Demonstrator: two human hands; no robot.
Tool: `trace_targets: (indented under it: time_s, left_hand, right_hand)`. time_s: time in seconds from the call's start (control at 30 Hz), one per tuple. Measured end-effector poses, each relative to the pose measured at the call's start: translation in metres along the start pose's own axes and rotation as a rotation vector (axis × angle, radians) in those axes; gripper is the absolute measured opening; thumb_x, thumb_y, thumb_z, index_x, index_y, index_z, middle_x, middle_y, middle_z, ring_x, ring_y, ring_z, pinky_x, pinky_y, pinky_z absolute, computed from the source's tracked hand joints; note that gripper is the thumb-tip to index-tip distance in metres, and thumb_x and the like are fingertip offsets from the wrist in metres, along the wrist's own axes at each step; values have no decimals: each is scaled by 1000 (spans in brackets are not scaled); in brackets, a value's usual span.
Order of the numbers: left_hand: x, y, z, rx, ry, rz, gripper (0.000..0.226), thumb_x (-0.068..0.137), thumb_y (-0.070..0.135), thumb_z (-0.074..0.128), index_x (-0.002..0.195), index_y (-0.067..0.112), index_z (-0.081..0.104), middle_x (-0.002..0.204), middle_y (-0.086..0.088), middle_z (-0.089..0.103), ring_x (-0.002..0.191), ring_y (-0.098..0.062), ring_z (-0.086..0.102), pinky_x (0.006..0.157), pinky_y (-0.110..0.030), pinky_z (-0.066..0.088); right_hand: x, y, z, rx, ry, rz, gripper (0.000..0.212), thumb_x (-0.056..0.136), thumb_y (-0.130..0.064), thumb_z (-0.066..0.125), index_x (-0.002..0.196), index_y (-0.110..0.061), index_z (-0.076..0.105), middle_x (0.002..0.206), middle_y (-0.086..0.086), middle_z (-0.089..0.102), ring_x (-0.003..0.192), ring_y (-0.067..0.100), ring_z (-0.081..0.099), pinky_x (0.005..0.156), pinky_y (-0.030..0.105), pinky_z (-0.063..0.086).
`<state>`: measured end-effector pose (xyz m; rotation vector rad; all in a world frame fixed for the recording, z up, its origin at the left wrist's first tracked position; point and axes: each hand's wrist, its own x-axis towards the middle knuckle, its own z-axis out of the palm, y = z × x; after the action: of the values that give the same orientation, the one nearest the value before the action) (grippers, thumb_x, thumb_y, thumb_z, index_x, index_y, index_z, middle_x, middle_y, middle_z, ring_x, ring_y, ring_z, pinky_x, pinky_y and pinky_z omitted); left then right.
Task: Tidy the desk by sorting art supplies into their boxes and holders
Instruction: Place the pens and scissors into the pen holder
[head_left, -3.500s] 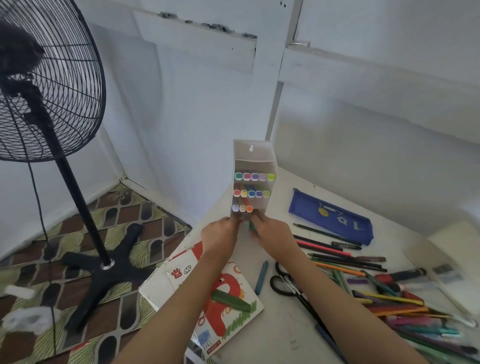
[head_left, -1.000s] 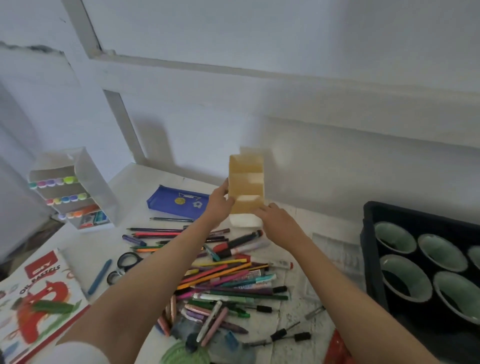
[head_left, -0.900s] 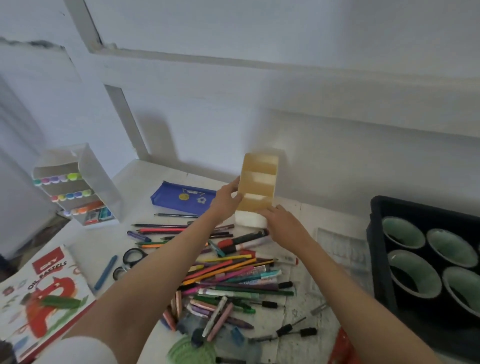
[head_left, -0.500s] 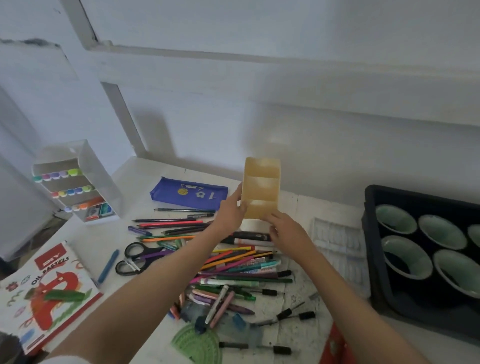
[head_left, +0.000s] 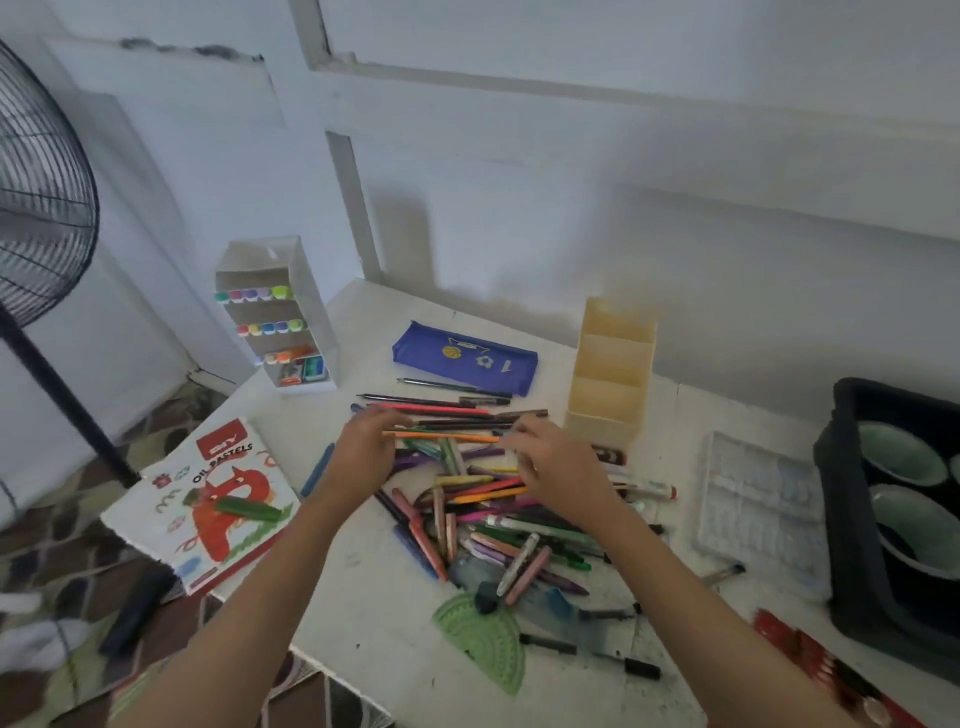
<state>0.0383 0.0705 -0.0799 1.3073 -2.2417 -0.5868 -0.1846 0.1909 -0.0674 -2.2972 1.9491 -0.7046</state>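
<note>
Pickup step; left hand (head_left: 363, 452) and right hand (head_left: 556, 467) pinch orange pencil (head_left: 441, 436) by its ends; next, likely lift into beige holder (head_left: 610, 374) just past right hand.

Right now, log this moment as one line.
left hand: pinching orange pencil | right hand: at its other end, grip unclear | beige holder: upright, looks empty | pen pile: unsorted

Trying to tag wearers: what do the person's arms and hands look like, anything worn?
Left forearm and right forearm are bare up to the frame edge. The left hand and right hand wear no gloves, watch or bracelet. Fingers are blurred, so rings cannot be ruled out.
</note>
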Motion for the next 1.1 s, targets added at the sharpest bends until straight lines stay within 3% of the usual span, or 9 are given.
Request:
trace_targets:
  time_s: [0.1,0.2,0.33,0.47,0.6,0.77,0.93,1.03,1.1]
  left_hand:
    - [-10,-38,-30,167,-60,-46,30,81,-9,58,97,12,73,104,-10,66,98,-33,56,82,-42,47]
    - [-21,-57,-51,291,-153,-48,29,89,4,58,109,21,69,116,-3,62,107,-24,50,82,-39,42]
    - [-34,-69,-66,355,-258,-21,32,90,23,61,121,27,61,126,2,54,115,-18,43,93,-42,37]
    - [-33,-72,-61,426,-310,32,40,93,32,55,133,32,50,130,0,48,117,-20,39,90,-38,33]
    - [-23,-72,-54,533,-315,73,42,93,48,47,134,39,48,129,2,44,117,-18,36,92,-38,31]
    - [-5,-68,-49,518,-369,56,36,90,44,56,125,37,56,126,2,46,118,-17,35,93,-38,29]
    - [8,-67,-51,372,-283,69,25,92,16,56,116,21,59,131,-5,44,118,-21,40,100,-35,33]
    - [13,-71,-59,205,-172,5,28,86,-1,58,109,15,56,117,-8,52,102,-21,49,87,-25,42]
    - [17,-74,-65,172,-126,2,27,85,-5,57,104,14,58,102,-7,56,94,-22,53,78,-22,40]
  right_hand:
    - [20,-24,16,42,-27,-44,25,81,-3,56,99,-13,70,97,3,62,88,20,58,55,29,51]
    - [42,-46,29,81,-99,-67,23,89,-9,51,102,-17,68,99,-2,61,94,18,52,59,32,49]
    - [67,-78,49,91,-248,-86,23,91,-16,51,106,-19,69,105,-3,63,103,19,50,74,38,50]
    - [76,-110,68,-4,-338,-33,34,91,-41,52,122,-26,56,115,-4,59,113,19,46,84,37,46]
    - [69,-128,85,-182,-309,78,39,91,-27,49,129,-18,43,117,6,59,112,29,48,80,37,40]
    - [67,-113,76,-98,-249,260,31,92,-28,50,122,-22,45,109,2,61,109,25,49,85,37,39]
    - [71,-95,70,-54,-250,278,23,91,-22,49,114,-24,47,91,4,57,87,24,55,63,30,42]
    - [70,-92,69,-67,-234,292,26,91,-19,46,116,-23,46,89,4,53,78,23,52,60,29,38]
    - [69,-88,69,-20,-240,297,27,91,-19,47,117,-25,45,92,2,56,79,22,55,64,31,45]
